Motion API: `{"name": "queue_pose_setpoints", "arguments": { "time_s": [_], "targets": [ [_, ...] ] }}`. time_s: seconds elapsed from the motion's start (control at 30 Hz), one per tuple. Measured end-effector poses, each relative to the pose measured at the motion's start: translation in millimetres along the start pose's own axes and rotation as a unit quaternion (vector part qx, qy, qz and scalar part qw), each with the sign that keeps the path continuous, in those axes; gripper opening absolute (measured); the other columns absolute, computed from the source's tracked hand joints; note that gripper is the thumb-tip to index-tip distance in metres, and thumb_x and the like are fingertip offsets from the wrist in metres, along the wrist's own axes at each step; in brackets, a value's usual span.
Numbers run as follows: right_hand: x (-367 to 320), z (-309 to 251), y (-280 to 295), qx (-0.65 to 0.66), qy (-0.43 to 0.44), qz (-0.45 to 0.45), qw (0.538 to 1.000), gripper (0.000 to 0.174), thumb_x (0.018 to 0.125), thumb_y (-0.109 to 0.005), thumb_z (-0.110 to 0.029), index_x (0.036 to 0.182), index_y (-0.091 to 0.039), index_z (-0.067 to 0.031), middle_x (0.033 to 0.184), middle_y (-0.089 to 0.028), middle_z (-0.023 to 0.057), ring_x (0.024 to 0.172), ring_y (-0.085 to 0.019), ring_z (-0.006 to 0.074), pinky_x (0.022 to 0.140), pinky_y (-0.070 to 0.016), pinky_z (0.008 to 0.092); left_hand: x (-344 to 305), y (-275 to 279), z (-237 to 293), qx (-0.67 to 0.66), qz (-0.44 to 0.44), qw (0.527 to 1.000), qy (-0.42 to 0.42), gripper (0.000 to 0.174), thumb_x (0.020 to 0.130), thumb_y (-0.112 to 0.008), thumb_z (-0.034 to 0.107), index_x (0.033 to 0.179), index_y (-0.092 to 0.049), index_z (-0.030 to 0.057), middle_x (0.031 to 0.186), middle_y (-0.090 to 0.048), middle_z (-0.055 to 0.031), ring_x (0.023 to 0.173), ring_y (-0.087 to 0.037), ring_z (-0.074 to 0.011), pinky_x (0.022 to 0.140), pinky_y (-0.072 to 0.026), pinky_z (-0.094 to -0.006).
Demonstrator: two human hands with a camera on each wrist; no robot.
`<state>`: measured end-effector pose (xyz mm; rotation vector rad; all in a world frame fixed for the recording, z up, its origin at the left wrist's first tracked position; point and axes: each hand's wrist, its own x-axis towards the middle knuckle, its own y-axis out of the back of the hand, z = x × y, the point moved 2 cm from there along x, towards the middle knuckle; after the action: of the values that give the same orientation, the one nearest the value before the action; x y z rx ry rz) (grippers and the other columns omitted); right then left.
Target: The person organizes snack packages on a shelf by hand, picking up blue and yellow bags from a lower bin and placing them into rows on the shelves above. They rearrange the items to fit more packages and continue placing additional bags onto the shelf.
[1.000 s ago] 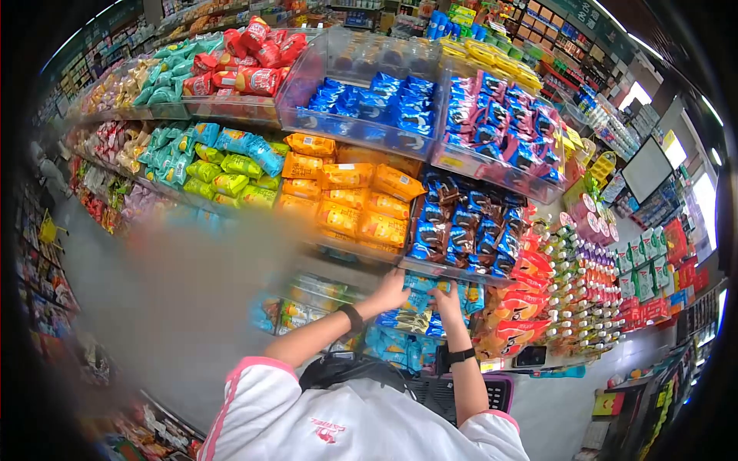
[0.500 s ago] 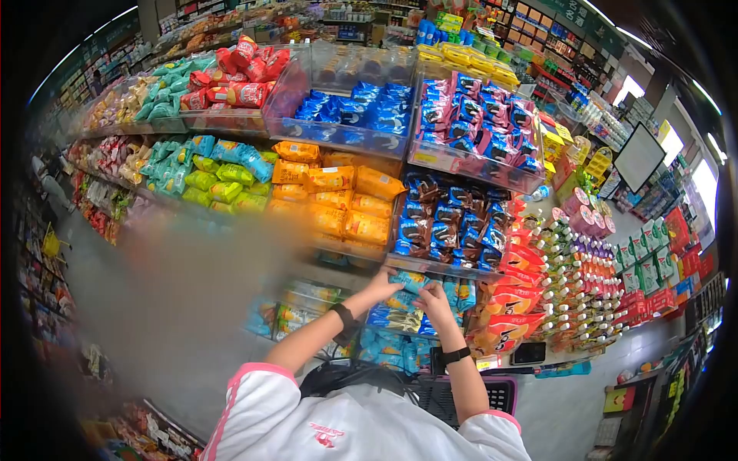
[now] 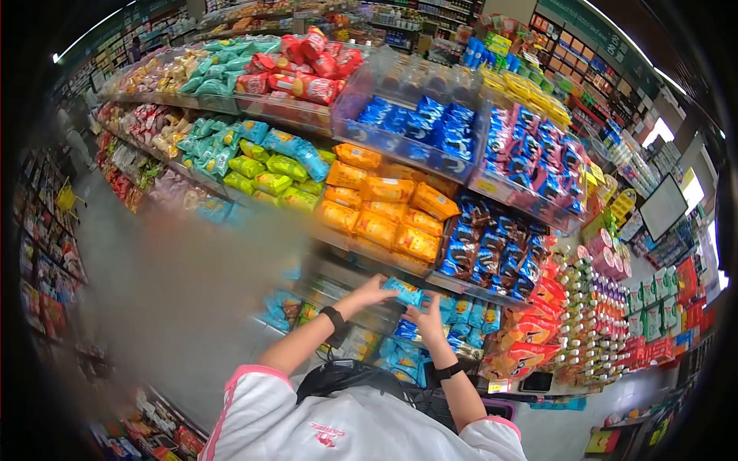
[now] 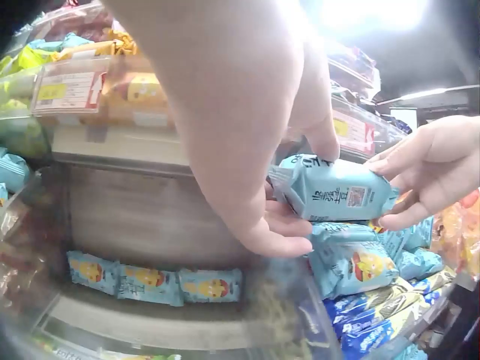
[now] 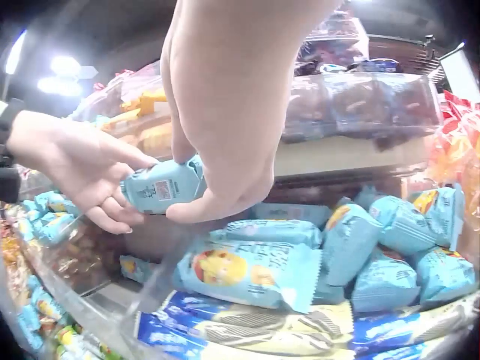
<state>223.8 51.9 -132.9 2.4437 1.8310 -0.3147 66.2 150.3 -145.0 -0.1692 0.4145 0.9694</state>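
A light blue snack packet (image 3: 403,291), printed with dark characters and a small square code, is held up between both hands. My left hand (image 3: 371,293) grips one end of it, thumb and fingers on either side in the left wrist view. At the other end my right hand (image 5: 232,142) pinches it. Beneath and beside the right hand, a bin holds a heap of similar light blue packets (image 5: 247,270), with blue and cream packets (image 5: 255,330) in front. Three light blue packets (image 4: 150,284) lie in a row in the neighbouring bin, below the left hand.
Clear bins of orange packets (image 3: 384,211) and dark blue-brown packets (image 3: 492,250) overhang the lower bins. A transparent divider (image 4: 300,315) separates the two lower bins. Large orange-red bags (image 3: 526,326) hang at the right. A grey blur covers the head view's lower left.
Both hands were down at the light blue packets; one packet has come up between them. It has moved left towards the neighbouring bin, and the head view has shifted.
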Motion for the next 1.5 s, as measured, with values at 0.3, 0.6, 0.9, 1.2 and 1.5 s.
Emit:
{"name": "queue_pose_setpoints", "arguments": {
  "time_s": [0.3, 0.6, 0.9, 1.2, 1.5],
  "targets": [
    [53, 49, -70, -0.139, -0.065, 0.012, 0.988, 0.056, 0.075, -0.067, -0.015, 0.118, -0.034, -0.0022, 0.075, -0.052, 0.0074, 0.067, -0.053, 0.0142, 0.055, -0.0454, 0.0289, -4, 86, -36, 0.073, 0.029, 0.997, -0.010, 0.049, 0.065, -0.074, 0.019, 0.102, -0.052, -0.0035, 0.092, -0.060, -0.0130, 0.083, -0.057, -0.0215, 0.071, -0.0452, -0.0325],
    [103, 84, -124, -0.213, -0.127, -0.042, 0.968, 0.032, 0.074, -0.068, -0.009, 0.099, -0.055, 0.0068, 0.082, -0.059, 0.0084, 0.068, -0.053, 0.0124, 0.057, -0.0427, 0.0266, 28, 130, -58, 0.269, 0.101, 0.952, 0.105, 0.055, 0.061, -0.072, 0.030, 0.108, -0.057, 0.0051, 0.107, -0.059, -0.0161, 0.102, -0.053, -0.0323, 0.084, -0.0429, -0.0392],
    [138, 104, -152, -0.204, -0.229, -0.041, 0.951, 0.036, 0.074, -0.068, -0.016, 0.100, -0.057, 0.0061, 0.087, -0.061, 0.0111, 0.073, -0.058, 0.0180, 0.062, -0.0475, 0.0315, 82, 132, -107, 0.232, 0.181, 0.946, 0.139, 0.075, 0.065, -0.071, 0.027, 0.125, -0.037, -0.0026, 0.125, -0.041, -0.0275, 0.120, -0.039, -0.0376, 0.099, -0.0331, -0.0412],
    [168, 128, -183, -0.339, -0.081, -0.041, 0.936, 0.041, 0.079, -0.061, -0.024, 0.111, -0.053, -0.0002, 0.108, -0.056, 0.0120, 0.092, -0.054, 0.0237, 0.074, -0.0399, 0.0329, 162, 131, -220, 0.097, 0.215, 0.971, 0.031, 0.058, 0.074, -0.062, 0.028, 0.120, -0.044, -0.0026, 0.117, -0.050, -0.0256, 0.112, -0.048, -0.0322, 0.089, -0.0409, -0.0369],
    [181, 160, -173, -0.204, -0.157, -0.103, 0.961, 0.043, 0.079, -0.062, -0.014, 0.118, -0.049, 0.0009, 0.118, -0.052, 0.0104, 0.103, -0.049, 0.0175, 0.088, -0.0394, 0.0290, 153, 136, -186, 0.068, 0.188, 0.980, 0.016, 0.041, 0.086, -0.044, 0.030, 0.116, -0.051, 0.0020, 0.120, -0.052, -0.0191, 0.110, -0.050, -0.0303, 0.088, -0.0408, -0.0350]
  ]
}}
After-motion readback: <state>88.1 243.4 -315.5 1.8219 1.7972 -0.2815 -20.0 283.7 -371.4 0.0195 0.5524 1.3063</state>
